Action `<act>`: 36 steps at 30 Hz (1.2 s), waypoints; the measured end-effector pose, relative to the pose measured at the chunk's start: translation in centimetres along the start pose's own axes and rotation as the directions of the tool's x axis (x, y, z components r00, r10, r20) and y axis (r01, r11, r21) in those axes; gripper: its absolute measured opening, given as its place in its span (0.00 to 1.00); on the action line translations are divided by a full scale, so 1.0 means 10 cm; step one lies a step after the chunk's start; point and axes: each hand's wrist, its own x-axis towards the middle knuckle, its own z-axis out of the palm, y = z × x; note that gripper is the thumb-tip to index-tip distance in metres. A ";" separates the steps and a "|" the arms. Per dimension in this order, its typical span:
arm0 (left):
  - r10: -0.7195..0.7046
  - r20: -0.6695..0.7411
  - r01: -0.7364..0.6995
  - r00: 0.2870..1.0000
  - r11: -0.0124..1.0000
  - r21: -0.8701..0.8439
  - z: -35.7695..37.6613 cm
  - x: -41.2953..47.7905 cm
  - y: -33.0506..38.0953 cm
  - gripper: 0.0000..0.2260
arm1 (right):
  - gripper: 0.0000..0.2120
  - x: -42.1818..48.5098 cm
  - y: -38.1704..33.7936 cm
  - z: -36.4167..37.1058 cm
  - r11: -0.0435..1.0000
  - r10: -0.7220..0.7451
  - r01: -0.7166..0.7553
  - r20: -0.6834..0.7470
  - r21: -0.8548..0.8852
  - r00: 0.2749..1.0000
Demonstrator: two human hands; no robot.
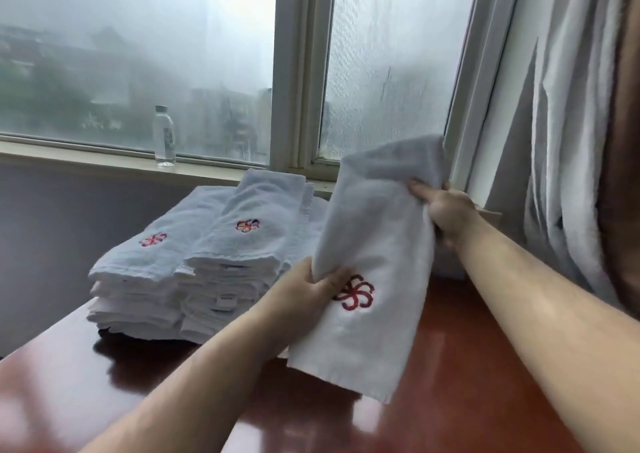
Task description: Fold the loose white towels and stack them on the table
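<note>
Holding a white towel (374, 238) above the red-brown bench (467, 366), I pinch its left edge with my left hand (311, 286), thumb just beside the red emblem. My right hand (446, 210) grips the bunched upper part, fingers curled into the cloth. Just to the left, folded towels (194, 265) sit on the bench in two stacks side by side. A clear bottle (164, 137) stands on the windowsill (86, 158); I cannot make out whether it holds anything. The towel hides my right fingertips and the stacks' right side. I cannot tell whether its lower edge touches the bench.
</note>
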 end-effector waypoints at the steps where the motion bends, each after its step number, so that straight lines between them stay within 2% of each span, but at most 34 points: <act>1: 0.023 -0.022 -0.023 0.999 1.000 0.021 -0.01 0.12 0.02 0.19 | 0.13 0.16 0.05 0.02 1.000 0.014 -0.014 0.009 0.019 1.000; 4: 0.075 -0.100 -0.067 0.992 0.994 0.088 -0.10 0.47 0.06 0.10 | 0.18 0.66 0.23 0.13 0.996 0.033 -0.039 0.071 0.082 0.997; 6: 0.065 -0.189 -0.034 0.980 0.986 0.165 -0.19 0.70 0.06 0.09 | 0.18 0.99 0.41 0.25 0.996 0.077 -0.082 0.115 0.042 0.990; 9: 0.007 -0.331 0.127 0.943 0.915 0.382 -0.30 0.93 -0.07 0.14 | 0.19 1.41 0.84 0.43 0.971 0.226 -0.213 0.118 -0.108 0.967; 12: 0.028 -0.355 0.175 0.935 0.832 0.526 -0.25 0.92 -0.27 0.17 | 0.22 1.64 1.31 0.53 0.851 0.331 -0.285 0.031 -0.442 0.943; 13: 0.052 -0.355 0.165 0.933 0.816 0.554 -0.22 0.90 -0.30 0.16 | 0.23 1.69 1.44 0.53 0.816 0.319 -0.288 -0.026 -0.501 0.947; 15: 0.080 -0.353 0.147 0.932 0.808 0.571 -0.22 0.89 -0.32 0.17 | 0.22 1.79 1.62 0.51 0.831 0.294 -0.295 -0.077 -0.472 0.953; 18: 0.124 -0.342 0.103 0.932 0.811 0.576 -0.23 0.93 -0.24 0.17 | 0.14 1.87 1.62 0.51 0.924 0.104 -0.131 -0.091 -0.359 0.990; 21: 0.190 -0.277 0.039 0.942 0.759 0.650 -0.20 1.01 -0.10 0.17 | 0.15 1.97 1.48 0.58 0.949 -0.078 0.023 -0.166 -0.314 0.983; 23: 0.185 -0.268 0.097 0.945 0.626 0.774 -0.23 1.11 -0.06 0.16 | 0.17 2.06 1.43 0.64 0.924 -0.104 0.027 -0.182 -0.381 0.978; 26: 0.169 -0.190 0.160 0.967 0.175 0.972 -0.28 1.16 -0.04 0.13 | 0.16 2.11 1.59 0.73 0.814 -0.001 -0.071 -0.124 -0.577 0.992; 27: 0.140 -0.155 0.146 0.978 0.071 0.987 -0.27 1.14 -0.05 0.12 | 0.16 2.09 1.67 0.76 0.789 0.028 -0.094 -0.117 -0.608 0.993; 29: 0.110 -0.118 0.122 0.987 -0.024 0.992 -0.27 1.13 -0.10 0.12 | 0.17 2.05 1.76 0.78 0.777 0.032 -0.118 -0.149 -0.618 0.988; 31: 0.146 -0.092 0.096 0.985 -0.017 0.995 -0.30 1.17 -0.11 0.12 | 0.18 2.03 1.73 0.77 0.760 -0.010 -0.123 -0.201 -0.638 0.980; 34: 0.232 0.022 -0.047 0.973 0.105 0.993 -0.30 1.29 -0.11 0.14 | 0.18 2.06 1.56 0.74 0.730 -0.118 -0.079 -0.240 -0.679 0.964; 36: 0.203 0.105 -0.142 0.974 0.176 0.974 -0.25 1.36 -0.14 0.15 | 0.19 2.09 1.46 0.73 0.694 -0.122 -0.074 -0.218 -0.716 0.968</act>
